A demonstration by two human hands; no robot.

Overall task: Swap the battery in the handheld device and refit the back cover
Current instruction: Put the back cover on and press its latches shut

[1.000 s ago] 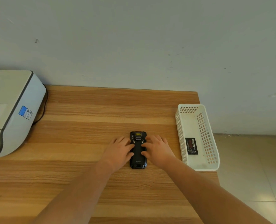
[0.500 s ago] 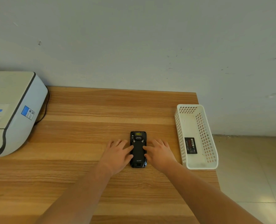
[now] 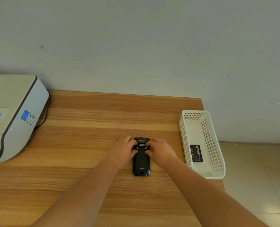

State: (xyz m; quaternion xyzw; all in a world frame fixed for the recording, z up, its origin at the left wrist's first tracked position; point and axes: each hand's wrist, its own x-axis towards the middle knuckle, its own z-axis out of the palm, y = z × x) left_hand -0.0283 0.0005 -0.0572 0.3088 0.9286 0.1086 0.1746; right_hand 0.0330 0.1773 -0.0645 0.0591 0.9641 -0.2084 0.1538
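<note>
Fingers [image 3: 132,142] flanking handheld device [image 3: 141,161]

Both hands [image 3: 123,150] flanking handheld device [image 3: 141,159]

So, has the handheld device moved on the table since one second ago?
No. The handheld device lies at the same place relative to the white basket; only the view shifted a little.

Your left hand [image 3: 123,150] and right hand [image 3: 161,150] lie palm-down, side by side. Fingers curl inward, thumbs pointing toward each other. Both forearms stretch forward, bare.
</note>
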